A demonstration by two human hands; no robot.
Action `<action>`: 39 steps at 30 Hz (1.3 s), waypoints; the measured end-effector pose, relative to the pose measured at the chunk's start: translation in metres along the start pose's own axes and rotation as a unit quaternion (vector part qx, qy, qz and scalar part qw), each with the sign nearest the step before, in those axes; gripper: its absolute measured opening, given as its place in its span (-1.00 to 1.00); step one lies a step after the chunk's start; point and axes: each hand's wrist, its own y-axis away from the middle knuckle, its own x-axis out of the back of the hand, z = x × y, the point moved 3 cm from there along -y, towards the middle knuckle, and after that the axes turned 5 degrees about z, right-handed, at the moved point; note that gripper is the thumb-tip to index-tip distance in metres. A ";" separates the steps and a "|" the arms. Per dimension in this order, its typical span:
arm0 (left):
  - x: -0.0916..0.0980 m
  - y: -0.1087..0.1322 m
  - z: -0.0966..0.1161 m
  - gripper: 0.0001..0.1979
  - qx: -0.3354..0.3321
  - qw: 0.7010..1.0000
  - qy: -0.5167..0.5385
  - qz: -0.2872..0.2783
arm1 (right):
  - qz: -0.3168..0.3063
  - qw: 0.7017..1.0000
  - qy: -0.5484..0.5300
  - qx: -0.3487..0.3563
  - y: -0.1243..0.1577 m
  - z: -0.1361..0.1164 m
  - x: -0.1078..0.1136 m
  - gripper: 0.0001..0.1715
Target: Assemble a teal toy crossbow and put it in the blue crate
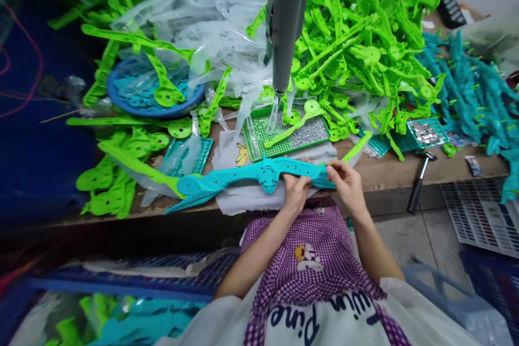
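A long turquoise plastic toy-bow part (235, 174) lies across the front edge of the bench, over a pale cloth (227, 203). My left hand (297, 192) is closed around it right of its middle, thumb on the near side. My right hand (346, 183) pinches at its right end; whatever is between the fingertips there is hidden. A lime-green arm (141, 168) sticks out from the part's left end, and another lime-green arm (357, 147) shows beyond the right end. Just behind stands a green tray (259, 143) holding many small metal screws (310, 132).
A grey power screwdriver (284, 27) hangs over the tray. Lime-green parts (357, 54) and clear plastic pieces (211, 5) are heaped behind. At left stands a blue basin (117, 102); at right lie a hammer (421, 181) and stacked turquoise parts (466, 86).
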 end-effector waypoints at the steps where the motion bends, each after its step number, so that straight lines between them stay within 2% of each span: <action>1: 0.000 0.000 0.000 -0.05 0.000 1.000 0.000 0.000 | -0.020 1.000 0.018 0.013 -0.001 -0.003 0.000 -0.70; 5: 0.002 -0.001 -0.001 -0.10 -0.001 1.000 0.003 -0.002 | -0.080 0.991 0.088 0.069 -0.002 -0.015 -0.009 -0.73; 8: 0.002 -0.001 0.000 -0.16 0.003 1.000 0.004 -0.002 | -0.141 0.965 0.175 0.134 -0.007 -0.023 -0.023 -0.64; 11: 0.001 0.000 0.003 -0.19 0.004 1.000 0.026 0.006 | -0.185 0.937 0.264 0.132 -0.015 -0.024 -0.035 -0.53; 13: -0.001 0.000 0.004 -0.19 0.008 0.999 0.042 0.015 | -0.177 0.922 0.322 0.120 -0.018 -0.021 -0.039 -0.49; 18: -0.002 0.000 0.004 -0.17 0.020 0.997 0.063 0.028 | -0.110 0.899 0.403 0.132 -0.014 -0.017 -0.046 -0.55; 22: 0.003 -0.002 0.004 -0.29 0.033 0.994 0.092 0.044 | -0.129 0.881 0.431 0.148 -0.006 -0.017 -0.055 -0.59; 28: 0.001 -0.003 0.006 -0.46 0.030 0.990 0.137 0.015 | -0.085 0.903 0.389 0.162 -0.008 -0.014 -0.052 -0.61; 32: 0.000 -0.003 0.006 -0.52 0.015 0.990 0.141 0.021 | -0.096 0.900 0.390 0.169 -0.008 -0.009 -0.053 -0.60; 36: 0.001 -0.003 0.006 -0.56 0.022 0.989 0.139 0.040 | -0.113 0.874 0.445 0.162 -0.006 -0.012 -0.060 -0.59; 39: 0.001 -0.003 0.004 -0.56 0.043 0.990 0.128 0.040 | -0.147 0.832 0.518 0.134 -0.004 -0.019 -0.069 -0.59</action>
